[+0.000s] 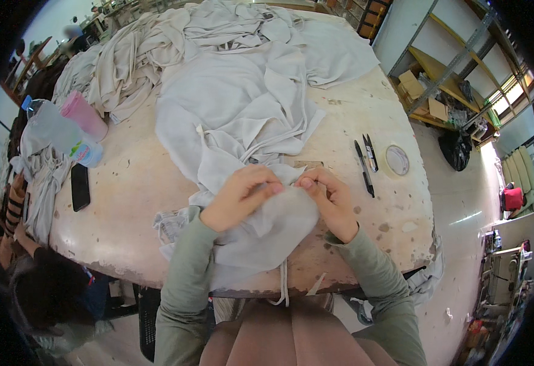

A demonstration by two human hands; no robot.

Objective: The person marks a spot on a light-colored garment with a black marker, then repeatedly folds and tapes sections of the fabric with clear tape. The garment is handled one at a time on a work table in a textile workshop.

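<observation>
A light grey garment (273, 222) lies in front of me on the table, its near part bunched and hanging toward the front edge. My left hand (242, 194) is closed, thumb and fingers pinching the cloth at its upper fold. Just to the right, my right hand (329, 198) also pinches the fabric, thumb against fingers. A short gap separates the two hands. From the garment's lower side a pale cord (284, 282) drops over the table edge. More of the grey fabric (224, 104) spreads away from me, loosely crumpled.
On the right of the table (395, 207) lie two pens (363, 169) and a tape roll (397, 160). At left are a phone (80, 187), a large clear bottle (66, 137) and a pink bottle (84, 116). Another person (41, 287) sits at the left. Metal shelves (444, 67) stand far right.
</observation>
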